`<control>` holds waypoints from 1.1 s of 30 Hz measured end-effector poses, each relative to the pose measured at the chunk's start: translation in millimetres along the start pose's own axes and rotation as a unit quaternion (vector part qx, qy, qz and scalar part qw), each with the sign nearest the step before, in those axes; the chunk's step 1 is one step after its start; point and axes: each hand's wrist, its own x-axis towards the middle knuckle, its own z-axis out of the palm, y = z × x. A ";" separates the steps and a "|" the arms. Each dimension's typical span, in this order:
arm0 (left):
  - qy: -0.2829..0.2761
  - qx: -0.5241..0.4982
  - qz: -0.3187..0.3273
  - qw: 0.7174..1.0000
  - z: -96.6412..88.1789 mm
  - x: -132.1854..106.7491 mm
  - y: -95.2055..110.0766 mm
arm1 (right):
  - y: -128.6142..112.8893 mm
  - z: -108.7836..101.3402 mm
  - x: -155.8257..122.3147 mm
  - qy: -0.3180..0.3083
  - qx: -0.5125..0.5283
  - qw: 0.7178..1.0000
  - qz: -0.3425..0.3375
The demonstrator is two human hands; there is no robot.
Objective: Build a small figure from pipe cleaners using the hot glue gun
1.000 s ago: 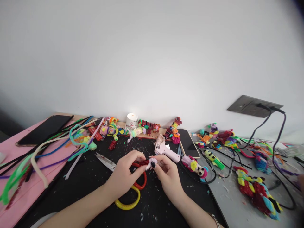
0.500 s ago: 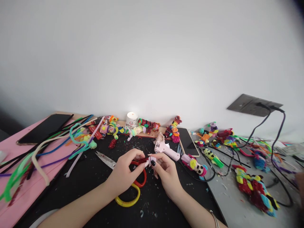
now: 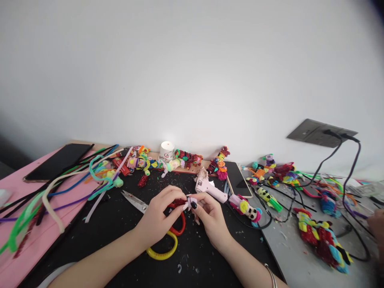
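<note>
**Both hands pinch one small piece**

The left hand point(image 3: 157, 218) and right hand point(image 3: 210, 216) meet above the black tabletop point(image 3: 120, 224), wrists low, fingers curled and clamped on a red-and-white chenille piece point(image 3: 184, 203) just over the scissors point(image 3: 163, 252)

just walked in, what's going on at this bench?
A person is handling a small craft piece with both hands above a black mat. The left hand pinches a red glitter pipe-cleaner piece; the right hand pinches the pale lilac tuft at its end. Scissors with red and yellow handles lie on the mat under the hands, and a pink glue gun lies just behind the right hand. Loose pipe cleaners are piled to the left; finished figures lie to the right.
</note>
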 end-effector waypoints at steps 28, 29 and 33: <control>0.003 -0.011 0.004 1.000 0.9 -1.0 -2.0 | 1.4 -1.0 1.4 -0.010 0.017 1.000 0.016; 0.002 -0.012 0.002 1.000 1.1 -0.7 -2.2 | 1.3 -0.9 1.4 -0.010 0.017 1.000 0.016; -0.003 -0.020 -0.011 1.000 1.3 0.3 -2.7 | 0.5 -0.6 0.9 -0.006 0.012 1.000 0.023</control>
